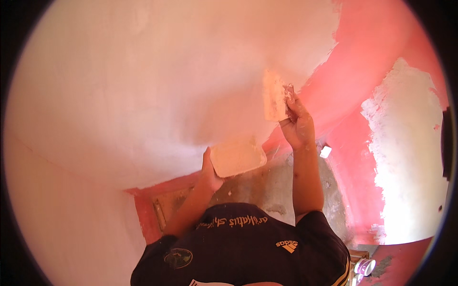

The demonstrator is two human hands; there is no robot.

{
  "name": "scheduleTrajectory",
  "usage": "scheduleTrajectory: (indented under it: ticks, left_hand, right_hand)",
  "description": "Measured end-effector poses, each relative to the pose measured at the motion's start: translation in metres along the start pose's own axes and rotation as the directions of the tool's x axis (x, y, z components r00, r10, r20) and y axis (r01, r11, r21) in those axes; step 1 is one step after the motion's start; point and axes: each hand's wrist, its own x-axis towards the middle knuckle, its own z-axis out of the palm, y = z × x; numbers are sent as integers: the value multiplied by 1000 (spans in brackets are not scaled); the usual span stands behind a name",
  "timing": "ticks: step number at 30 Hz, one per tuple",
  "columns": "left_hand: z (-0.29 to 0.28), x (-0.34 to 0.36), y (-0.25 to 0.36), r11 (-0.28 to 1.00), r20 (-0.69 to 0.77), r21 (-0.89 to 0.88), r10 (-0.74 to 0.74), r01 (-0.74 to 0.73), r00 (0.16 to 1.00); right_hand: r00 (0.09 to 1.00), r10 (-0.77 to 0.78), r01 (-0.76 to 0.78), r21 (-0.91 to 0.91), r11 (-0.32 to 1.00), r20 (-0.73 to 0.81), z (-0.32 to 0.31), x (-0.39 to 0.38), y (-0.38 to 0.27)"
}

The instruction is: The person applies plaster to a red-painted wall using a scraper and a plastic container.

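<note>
The right hand (300, 127) has a closed grip on the crusted handle (289, 97) of a trowel (273, 97), fingers wrapped about its right side. The trowel's flat, pale blade stands on end, long side upright, in front of the wall (143, 71); whether it touches the wall I cannot tell.

The left hand (210, 172) grips a board (237, 158) by its left end, thumb at the upper corner; the fingers beneath are mostly hidden. The board is flat, pale and round-cornered, below and left of the trowel and apart from it.

Both bare forearms come up from a dark shirt (248, 240) with light printing and yellow stripes at the right sleeve. Beyond the hands, the wall is covered with a pale coat that ends in a ragged edge against pink paint (355, 62) at the right. Further right, a white patch (405, 143) breaks the pink. A small white object (325, 152) shows just beside the right forearm. At the lower right sits a white and purple bucket (365, 267).
</note>
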Motion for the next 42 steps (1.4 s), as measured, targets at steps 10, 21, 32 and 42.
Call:
scheduleTrajectory:
  ticks: [10, 21, 32, 42]
  left_hand:
    - [-34, -20, -12, 997, 88, 26, 69, -72, 994]
    - [-24, -19, -6, 998, -50, 11, 62, -62, 997]
    - [11, -59, -8, 966, 25, 123, 225, -226, 974]
    - [12, -79, -16, 715, 8, 525, 538, -461, 843]
  right_hand:
    - [975, -209, 217, -136, 967, 72, 55, -3, -51]
    - [506, -849, 825, -372, 425, 152, 165, 149, -242]
    - [-140, -889, 474, -759, -446, 435, 243, 260, -242]
    - [-66, -795, 518, -660, -544, 603, 261, 214, -225]
